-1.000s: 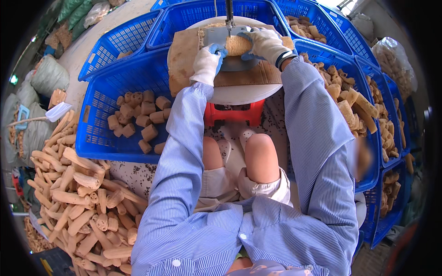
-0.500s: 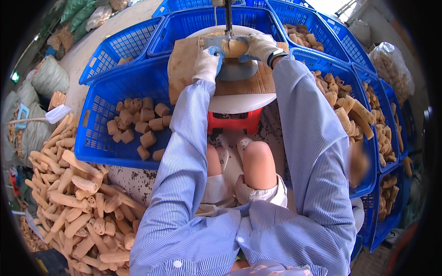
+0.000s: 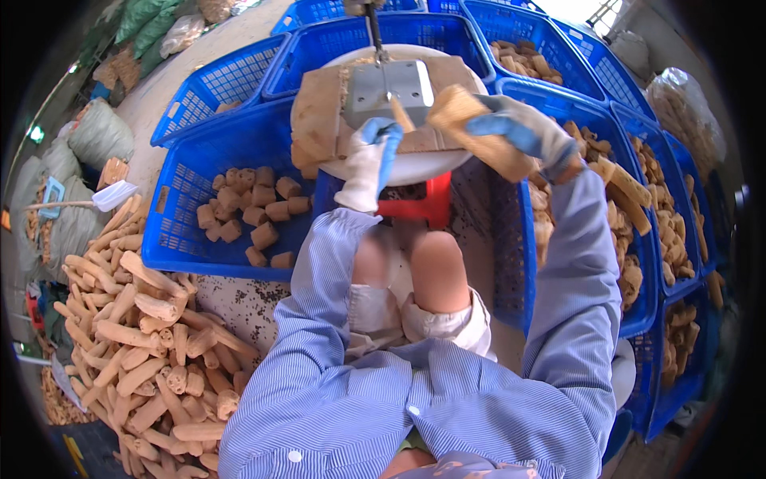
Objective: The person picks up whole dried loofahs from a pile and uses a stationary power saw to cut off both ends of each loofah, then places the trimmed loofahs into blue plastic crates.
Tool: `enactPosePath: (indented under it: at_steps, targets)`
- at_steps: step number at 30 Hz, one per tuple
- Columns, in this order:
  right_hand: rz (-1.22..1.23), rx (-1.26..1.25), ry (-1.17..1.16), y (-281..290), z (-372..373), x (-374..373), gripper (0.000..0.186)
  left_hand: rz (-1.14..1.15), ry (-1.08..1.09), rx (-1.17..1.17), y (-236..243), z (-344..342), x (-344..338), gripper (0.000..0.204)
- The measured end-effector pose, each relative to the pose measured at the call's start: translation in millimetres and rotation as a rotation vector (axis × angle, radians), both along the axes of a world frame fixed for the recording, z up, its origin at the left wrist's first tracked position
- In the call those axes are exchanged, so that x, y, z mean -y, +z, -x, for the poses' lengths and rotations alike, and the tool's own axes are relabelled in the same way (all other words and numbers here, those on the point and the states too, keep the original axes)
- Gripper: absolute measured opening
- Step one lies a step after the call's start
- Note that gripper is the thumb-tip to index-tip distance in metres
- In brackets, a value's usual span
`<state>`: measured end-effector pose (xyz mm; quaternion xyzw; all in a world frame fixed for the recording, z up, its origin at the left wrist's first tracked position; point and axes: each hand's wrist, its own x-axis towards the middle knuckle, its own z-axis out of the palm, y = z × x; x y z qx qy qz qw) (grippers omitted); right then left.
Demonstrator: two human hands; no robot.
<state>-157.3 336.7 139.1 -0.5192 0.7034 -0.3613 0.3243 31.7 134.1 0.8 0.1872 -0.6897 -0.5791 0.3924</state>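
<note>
Two gloved hands of yours were over the work surface, and only the right was nearer the big tan fibrous piece (image 3: 477, 142). Your right hand (image 3: 528, 132) had it gripped, blue fingers wrapped over its upper side, thumb hard to make out. Its long axis ran slantwise, from the upper left end by the metal plate (image 3: 391, 88) down to the lower right end, below your right hand. So the free end pointed up-left, off the right fingers, and the piece sat over the right edge of the cardboard (image 3: 319, 104), to the right of the plate and the thin dark upright (image 3: 374, 36). Your left hand (image 3: 367, 156) was in front of the plate, well apart from the big piece, fingers drawn narrow. A thin tan sliver (image 3: 401, 114) stood tilted by those fingertips, top end leaning left, over the plate's near edge; whether they pinched it, couldn't tell, too blurred. Left of your left arm, a blue crate (image 3: 171, 239) had short cut pieces (image 3: 251, 203) in it, with long tan lengths (image 3: 144, 351) heaped in front.
</note>
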Motion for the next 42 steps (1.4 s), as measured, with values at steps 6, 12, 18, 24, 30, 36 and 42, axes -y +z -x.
enactPosePath:
  at_steps: [6, 12, 18, 24, 30, 36, 42]
  targets:
    - [0.219, 0.749, -0.364, -8, -7, -148, 0.059, -0.372, -0.774, -0.186, 4, 106, -172, 0.029]
    - [-0.797, -0.845, -0.937, 1, -7, -232, 0.077, -0.191, -0.97, 0.209, -13, 86, -247, 0.073]
    - [-0.444, -1.151, -0.467, -32, -73, -192, 0.093, -0.499, -0.718, 0.024, 20, 53, -227, 0.083]
    - [0.048, -1.249, -0.616, -60, -68, -125, 0.112, -0.189, -0.473, -0.135, 40, -21, -105, 0.053]
    - [0.581, 0.251, -0.455, -116, -47, -15, 0.062, 0.02, -0.27, -0.052, 48, -92, 6, 0.051]
    - [0.512, 0.322, -0.497, -126, -56, 86, 0.037, 0.034, -0.102, 0.064, 50, -110, 71, 0.056]
    - [0.344, 0.185, -0.569, -124, -60, 129, 0.027, 0.095, 0.032, 0.077, 30, -97, 112, 0.061]
